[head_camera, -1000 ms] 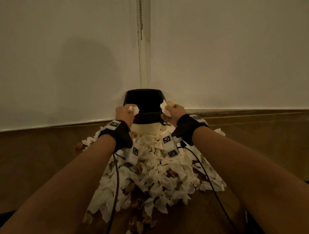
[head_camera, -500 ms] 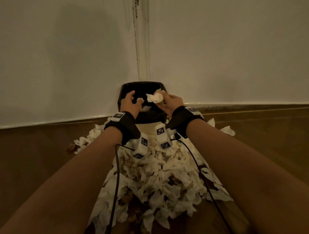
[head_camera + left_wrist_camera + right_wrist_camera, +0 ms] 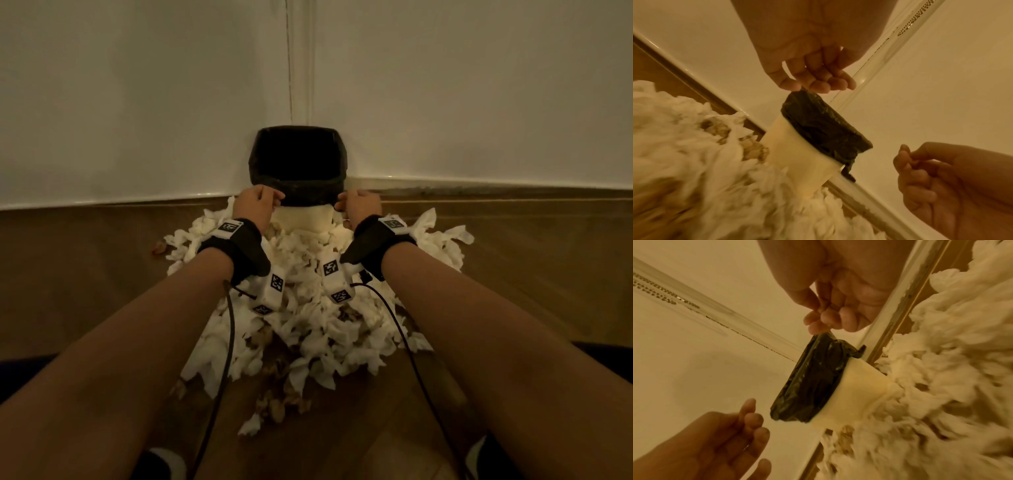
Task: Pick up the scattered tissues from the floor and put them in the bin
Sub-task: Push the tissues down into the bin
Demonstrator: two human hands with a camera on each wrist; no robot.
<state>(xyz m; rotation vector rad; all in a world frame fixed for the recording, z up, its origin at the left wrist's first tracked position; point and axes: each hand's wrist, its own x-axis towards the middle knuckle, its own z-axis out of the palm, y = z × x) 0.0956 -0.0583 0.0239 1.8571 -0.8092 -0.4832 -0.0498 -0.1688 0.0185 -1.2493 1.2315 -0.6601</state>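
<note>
A cream bin (image 3: 301, 219) with a black liner (image 3: 308, 195) stands in the corner of the room. A large pile of crumpled white tissues (image 3: 308, 325) spreads over the wooden floor in front of it. My left hand (image 3: 270, 202) hovers at the bin's front left edge, fingers loosely curled and empty. At the front right edge my right hand (image 3: 342, 205) is also loosely curled and holds nothing. In the left wrist view my left hand (image 3: 807, 86) hangs just above the liner (image 3: 824, 129). In the right wrist view my right hand (image 3: 824, 324) is over the bin (image 3: 859, 386).
White walls (image 3: 137, 102) meet behind the bin, with a skirting strip along the floor (image 3: 513, 185). Bare wooden floor (image 3: 85, 274) lies left and right of the pile. Cables run from both wrist cameras down along my forearms. My feet show at the bottom edge.
Both hands carried tissues over the bin's mouth and let them go. Now they have drawn back and apart to the front rim, empty.
</note>
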